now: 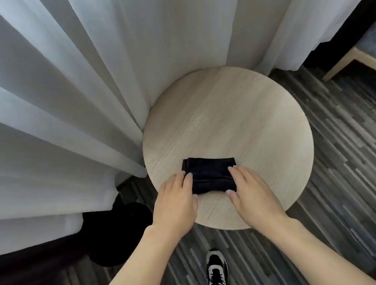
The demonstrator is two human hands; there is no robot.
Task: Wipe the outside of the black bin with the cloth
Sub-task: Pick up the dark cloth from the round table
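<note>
Cloth (209, 175) lies folded on table (238, 118), hands touching its two sides.

The round pale wood-grain worktop (237, 114) is showing a matt finish with fine straight lines running across it. The folded dark cloth (211, 174) lying on it is looking soft and dull, with faint creases. The sheer white fabric curtain (60, 86) is hanging in smooth, softly glowing folds. The grey striped floor (345, 149) is looking like flat, low-sheen carpet or planking. The black round bin (120, 233) is reading as matt; its material cannot be told.
</note>
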